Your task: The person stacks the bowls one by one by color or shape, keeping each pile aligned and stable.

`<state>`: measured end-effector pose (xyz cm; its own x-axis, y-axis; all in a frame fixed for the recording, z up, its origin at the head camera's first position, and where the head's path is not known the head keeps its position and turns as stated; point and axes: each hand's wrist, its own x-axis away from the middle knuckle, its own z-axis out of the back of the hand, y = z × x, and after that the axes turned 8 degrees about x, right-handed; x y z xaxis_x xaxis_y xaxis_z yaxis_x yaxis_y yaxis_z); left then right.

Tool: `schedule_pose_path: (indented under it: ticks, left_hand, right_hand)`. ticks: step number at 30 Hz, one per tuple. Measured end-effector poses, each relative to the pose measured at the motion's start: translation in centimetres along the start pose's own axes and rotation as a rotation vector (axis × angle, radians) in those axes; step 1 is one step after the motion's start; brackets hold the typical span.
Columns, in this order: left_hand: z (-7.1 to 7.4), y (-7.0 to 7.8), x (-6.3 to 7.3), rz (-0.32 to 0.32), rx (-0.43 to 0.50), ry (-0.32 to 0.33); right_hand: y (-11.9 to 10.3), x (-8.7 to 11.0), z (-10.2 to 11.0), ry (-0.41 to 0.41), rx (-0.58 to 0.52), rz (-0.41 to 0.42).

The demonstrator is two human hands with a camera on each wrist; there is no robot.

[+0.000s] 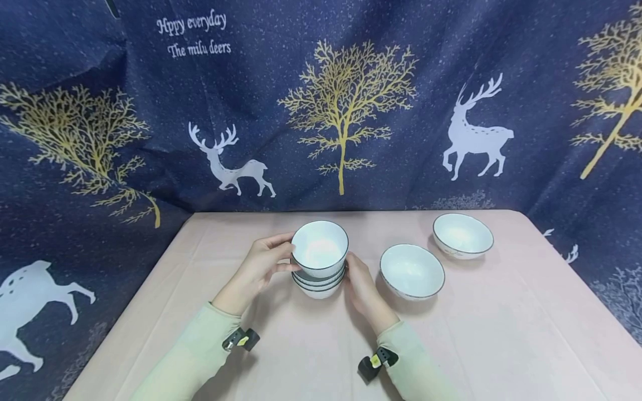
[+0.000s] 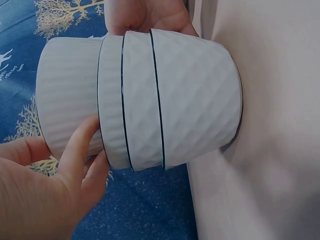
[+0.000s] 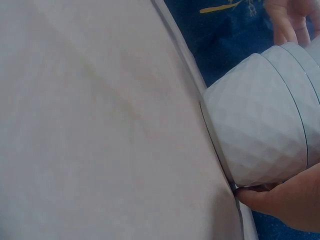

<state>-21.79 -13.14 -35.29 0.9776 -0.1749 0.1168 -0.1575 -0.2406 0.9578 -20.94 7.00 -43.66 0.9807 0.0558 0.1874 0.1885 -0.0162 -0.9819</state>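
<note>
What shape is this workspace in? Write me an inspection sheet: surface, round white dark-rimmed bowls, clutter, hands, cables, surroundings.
Surface: pale pink cloth-covered table, faint creases.
Job's things: stack of round, white, dark-rimmed, ceramic-looking bowls, four rims visible; the top bowl stands well proud, whether fully seated cannot be told. Near loose bowl and far loose bowl: right of the stack, upright.
Clutter: nothing seen.
Left hand: holds the top bowl at its side.
Right hand: touches the stack's right side.
Wrists: black strapped devices over pale green sleeves.
Cables: nothing seen.
Surroundings: dark blue fabric backdrop, printed with white deer and gold trees.
</note>
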Motion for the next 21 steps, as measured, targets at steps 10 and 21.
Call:
schedule_pose_path:
  ticks: [10,21]
  left_hand:
    - [0.08,0.36,0.12,0.019,-0.053,0.021]
    - [0.32,0.68,0.27,0.006,-0.095,0.004]
  right_hand:
    - [-0.13,0.02,-0.06,0.007,0.005,-0.003]
    - [-0.04,-0.14,-0.09,0.015,0.002,-0.010]
